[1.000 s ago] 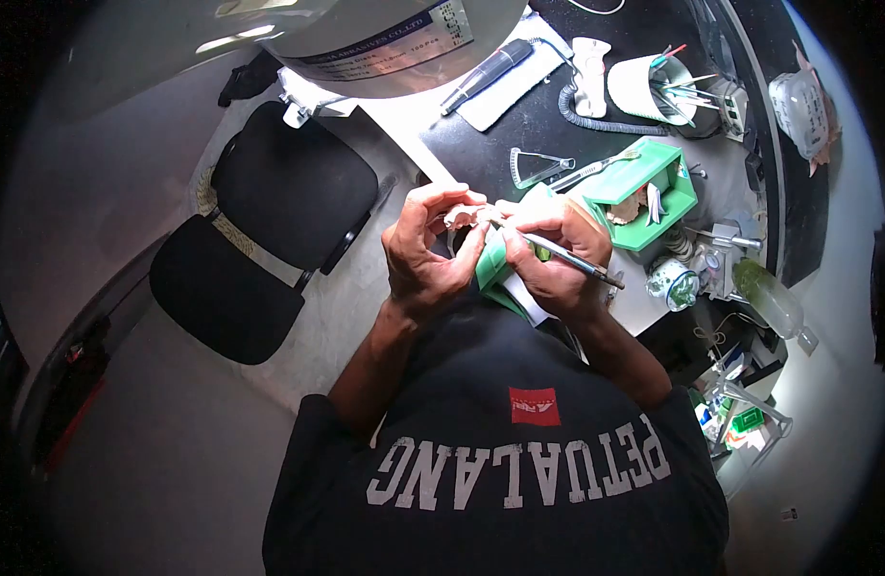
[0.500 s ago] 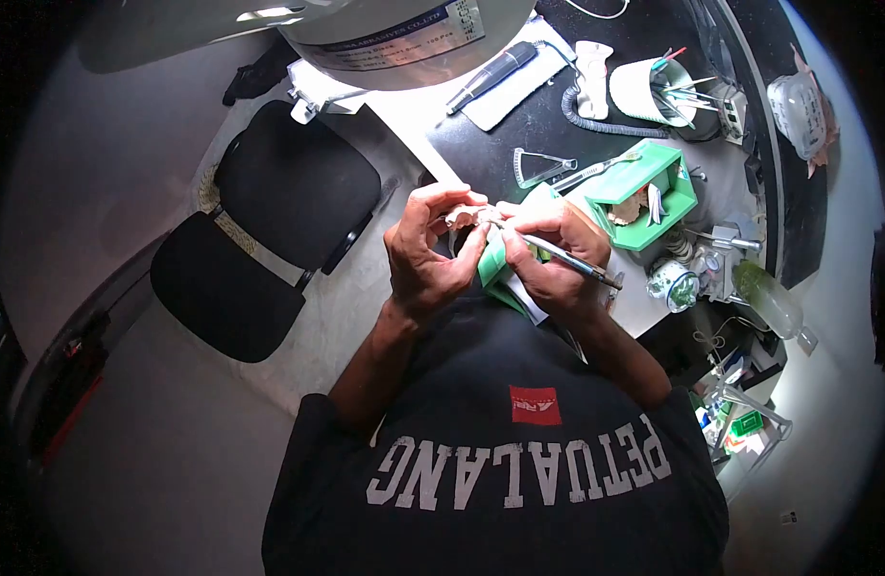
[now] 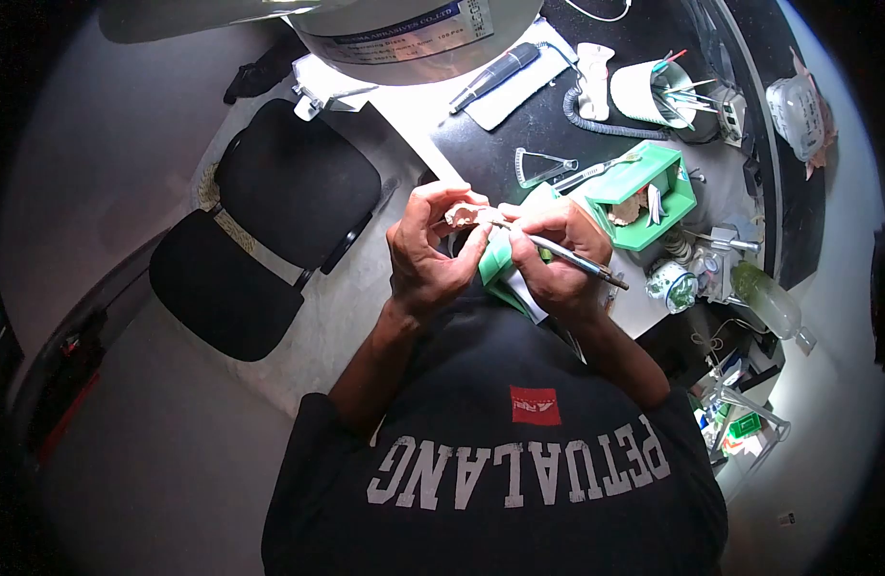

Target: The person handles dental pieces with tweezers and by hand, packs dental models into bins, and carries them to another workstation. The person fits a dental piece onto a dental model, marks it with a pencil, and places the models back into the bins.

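Observation:
Pinched between the fingers and thumb of my left hand (image 3: 430, 252) is a small, pale pinkish dental cast (image 3: 465, 215) with an uneven edge. My right hand (image 3: 561, 252) grips a slim pen-shaped hand tool (image 3: 586, 263), dark at its rear end. The tool's front end points at the cast, and the two hands nearly meet there. Its tip is too small to make out. Just beneath my hands lies a green object (image 3: 498, 261), partly covered by them.
A green box (image 3: 644, 235) holding pale pieces stands right of my hands, near a measuring caliper (image 3: 534, 173). Farther back are a handpiece (image 3: 495, 77) on a white cloth and a cup of tools (image 3: 639, 93). A large container (image 3: 414, 62) looms overhead; a black chair (image 3: 298, 187) stands left.
The rear end of the tool has swung slightly right and my right hand has shifted a little with it. The cast in my left hand appears slightly turned.

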Motion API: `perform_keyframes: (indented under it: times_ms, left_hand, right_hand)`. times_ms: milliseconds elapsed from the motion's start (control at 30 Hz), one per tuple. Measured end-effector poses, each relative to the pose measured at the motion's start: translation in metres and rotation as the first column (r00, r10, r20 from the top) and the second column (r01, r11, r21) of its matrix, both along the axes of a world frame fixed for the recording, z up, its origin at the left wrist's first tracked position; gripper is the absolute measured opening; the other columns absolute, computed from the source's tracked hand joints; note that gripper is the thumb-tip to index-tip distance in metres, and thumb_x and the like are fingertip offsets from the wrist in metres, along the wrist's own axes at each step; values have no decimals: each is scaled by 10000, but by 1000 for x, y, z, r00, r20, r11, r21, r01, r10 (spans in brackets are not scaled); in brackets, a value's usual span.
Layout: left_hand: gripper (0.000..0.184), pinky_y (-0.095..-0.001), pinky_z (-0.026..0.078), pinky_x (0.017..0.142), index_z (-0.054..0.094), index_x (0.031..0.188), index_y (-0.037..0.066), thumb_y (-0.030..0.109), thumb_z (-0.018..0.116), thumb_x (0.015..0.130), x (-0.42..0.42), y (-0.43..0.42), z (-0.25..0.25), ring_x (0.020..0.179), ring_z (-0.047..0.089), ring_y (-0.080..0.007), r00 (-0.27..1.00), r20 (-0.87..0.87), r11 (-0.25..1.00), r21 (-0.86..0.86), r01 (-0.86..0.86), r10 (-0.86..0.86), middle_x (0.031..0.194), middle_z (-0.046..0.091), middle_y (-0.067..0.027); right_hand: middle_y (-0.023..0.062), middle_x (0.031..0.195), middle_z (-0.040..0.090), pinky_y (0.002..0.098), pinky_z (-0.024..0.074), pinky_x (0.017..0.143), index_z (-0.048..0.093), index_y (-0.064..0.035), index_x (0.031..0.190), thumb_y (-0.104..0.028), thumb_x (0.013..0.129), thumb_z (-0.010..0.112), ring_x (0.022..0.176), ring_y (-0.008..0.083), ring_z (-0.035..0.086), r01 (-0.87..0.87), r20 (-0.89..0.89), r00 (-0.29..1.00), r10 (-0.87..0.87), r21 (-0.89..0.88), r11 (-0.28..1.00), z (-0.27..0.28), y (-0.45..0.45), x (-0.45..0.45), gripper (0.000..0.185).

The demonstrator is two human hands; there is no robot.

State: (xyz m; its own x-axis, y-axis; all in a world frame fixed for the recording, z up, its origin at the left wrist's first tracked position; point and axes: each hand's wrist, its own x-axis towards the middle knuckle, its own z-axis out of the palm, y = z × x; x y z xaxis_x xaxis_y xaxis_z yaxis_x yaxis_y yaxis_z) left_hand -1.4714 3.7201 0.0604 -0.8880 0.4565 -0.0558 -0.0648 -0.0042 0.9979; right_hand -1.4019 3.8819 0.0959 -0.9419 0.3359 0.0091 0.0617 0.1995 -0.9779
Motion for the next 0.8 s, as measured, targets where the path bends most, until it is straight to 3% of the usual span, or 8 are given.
perform_keyframes:
  times_ms: [367,467,700,800]
  left_hand:
    - [454,-329,614,910,548,1205,-27,-101,754,808,-1,2,5,1017,729,-201,995,93,999,9,-42,41,1049,694,-134]
    - [469,-333,611,930,530,1235,-28,-106,749,828,0,-1,4,1069,707,-223,989,145,1000,18,1,-3,1107,649,-152]
    - [440,-344,610,932,528,1215,-24,-116,736,839,-1,-1,2,1083,707,-228,994,114,998,60,-5,-2,1109,658,-157]
    - [441,-346,608,935,528,1212,-22,-121,737,836,-2,-2,3,1086,707,-228,995,104,997,77,-1,-7,1112,664,-160]
  right_hand:
    - [153,942,709,281,587,763,603,38,957,40,886,698,886,182,735,-7,63,998,9,-31,999,-8,2,5,118]
    - [154,919,723,271,588,762,591,50,996,14,905,698,897,192,740,81,207,977,-49,-149,986,6,3,4,145]
    - [160,973,724,284,595,791,589,44,1075,-7,965,658,907,204,746,216,130,974,-187,-263,940,2,1,1,140]
    - [148,991,714,287,589,794,606,38,1101,-29,989,647,871,191,739,143,139,982,-126,-116,983,-1,7,4,137]
